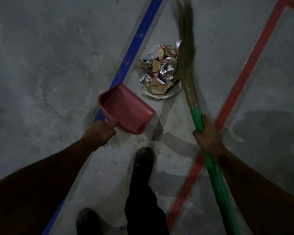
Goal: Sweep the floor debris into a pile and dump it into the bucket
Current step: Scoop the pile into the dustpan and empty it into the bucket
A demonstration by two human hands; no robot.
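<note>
Left hand (100, 132) grips the pink dustpan (126, 110) at centre frame; right hand (209, 134) grips the green-handled broom (187, 61), bristles apparently touching the debris pile (159, 70).

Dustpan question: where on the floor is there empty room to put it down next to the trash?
Bare floor lies between the pile of debris and the blue line, and in front of the pile, toward the shoe. The pile's right side is crowded: the broom lies against it. The left hand holds the dustpan; the right hand grips the broom.
</note>
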